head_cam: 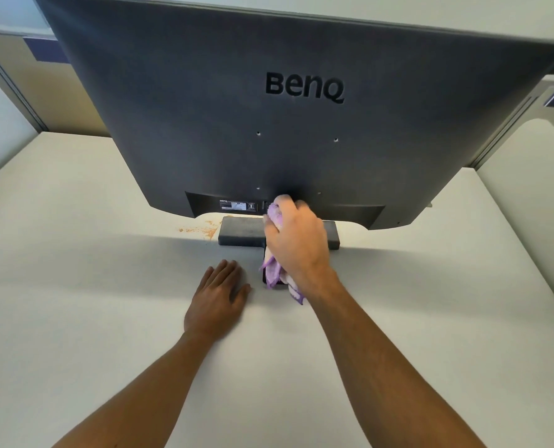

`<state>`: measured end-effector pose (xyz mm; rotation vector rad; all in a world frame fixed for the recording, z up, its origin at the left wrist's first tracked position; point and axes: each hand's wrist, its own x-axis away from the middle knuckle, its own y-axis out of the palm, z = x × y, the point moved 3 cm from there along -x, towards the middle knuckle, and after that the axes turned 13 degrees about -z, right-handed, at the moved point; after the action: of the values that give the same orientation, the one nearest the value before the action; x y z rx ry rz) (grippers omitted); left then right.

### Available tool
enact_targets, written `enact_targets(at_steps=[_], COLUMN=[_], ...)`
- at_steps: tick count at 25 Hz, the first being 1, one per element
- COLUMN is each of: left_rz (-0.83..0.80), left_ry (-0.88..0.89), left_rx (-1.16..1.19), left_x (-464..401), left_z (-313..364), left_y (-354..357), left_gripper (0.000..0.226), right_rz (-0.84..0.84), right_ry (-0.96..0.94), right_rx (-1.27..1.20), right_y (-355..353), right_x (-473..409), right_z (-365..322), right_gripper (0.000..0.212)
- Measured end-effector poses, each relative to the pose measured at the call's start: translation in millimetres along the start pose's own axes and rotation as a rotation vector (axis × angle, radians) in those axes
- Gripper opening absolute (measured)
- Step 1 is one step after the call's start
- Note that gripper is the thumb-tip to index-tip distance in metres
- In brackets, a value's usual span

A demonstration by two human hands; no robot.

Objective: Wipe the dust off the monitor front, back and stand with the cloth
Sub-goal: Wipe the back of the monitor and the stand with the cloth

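A dark grey monitor [224,101] stands on the white desk with its back toward me, a raised brand logo across the upper part. Its dark stand base [241,232] lies flat below the panel's lower edge. My right hand [296,245] grips a purple and white cloth [274,271] and holds it against the stand neck, which the hand and cloth hide. My left hand [219,299] rests flat on the desk just left of the stand, fingers straight. The screen side is out of sight.
The white desk [75,286] spreads wide around the monitor. Orange-brown crumbs or dust [201,228] lie on the desk just left of the stand base. Office partition walls [17,92] rise behind the desk on the left and right.
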<state>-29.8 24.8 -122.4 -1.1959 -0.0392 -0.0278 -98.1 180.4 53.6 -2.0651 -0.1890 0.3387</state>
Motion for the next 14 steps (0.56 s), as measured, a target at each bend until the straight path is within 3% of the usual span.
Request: enact_targets(at_steps=[7, 10, 14], left_rz=[-0.056, -0.058, -0.047], left_ry=[0.003, -0.007, -0.005], left_rx=[0.008, 0.016, 0.009], left_x=[-3, -3, -2], left_z=[-2, -3, -1], left_y=[5, 5, 3], left_gripper=[0.072, 0.072, 0.06], right_rz=[0.309, 0.372, 0.243], right_ry=[0.34, 0.169, -0.04], right_rx=[-0.264, -0.354, -0.253], right_y=[-14, -17, -1], right_x=[15, 25, 14], right_z=[59, 60, 42], right_gripper=[0.026, 0.021, 0.027])
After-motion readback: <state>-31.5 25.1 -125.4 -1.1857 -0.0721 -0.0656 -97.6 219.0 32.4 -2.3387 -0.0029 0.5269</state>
